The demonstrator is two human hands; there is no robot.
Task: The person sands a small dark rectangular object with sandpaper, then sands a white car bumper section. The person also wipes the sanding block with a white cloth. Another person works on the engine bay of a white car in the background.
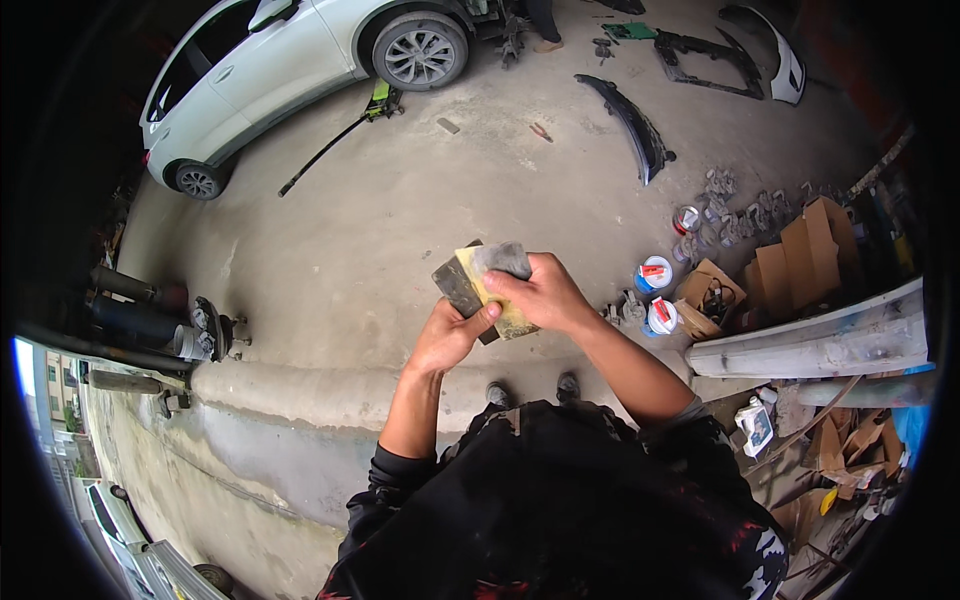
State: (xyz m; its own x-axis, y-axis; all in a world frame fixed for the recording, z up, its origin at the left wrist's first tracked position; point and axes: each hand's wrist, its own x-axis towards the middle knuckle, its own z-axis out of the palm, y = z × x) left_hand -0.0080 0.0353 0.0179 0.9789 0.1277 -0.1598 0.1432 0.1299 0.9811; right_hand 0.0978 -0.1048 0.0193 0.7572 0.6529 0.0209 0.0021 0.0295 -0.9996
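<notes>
In front of my body, both hands meet over a small stack of flat rectangular pieces. My left hand (446,335) is closed, its thumb pressing on a dark grey rectangular piece (458,287) with worn, speckled edges. Closed from the other side, my right hand (540,293) grips a pale yellow flat piece (515,322) and a grey flat piece (508,260) at its upper end. The yellow piece lies across the dark one, slanting between both thumbs. The fingers beneath the stack are hidden, and the exact kind of these pieces cannot be made out.
A white car (270,75) stands ahead left, with a green floor jack (382,100) by its wheel. Pliers (541,132) and a dark curved car part (630,125) lie on the concrete. Tins (654,272), cardboard boxes (800,255) and a white bumper (815,340) line the right.
</notes>
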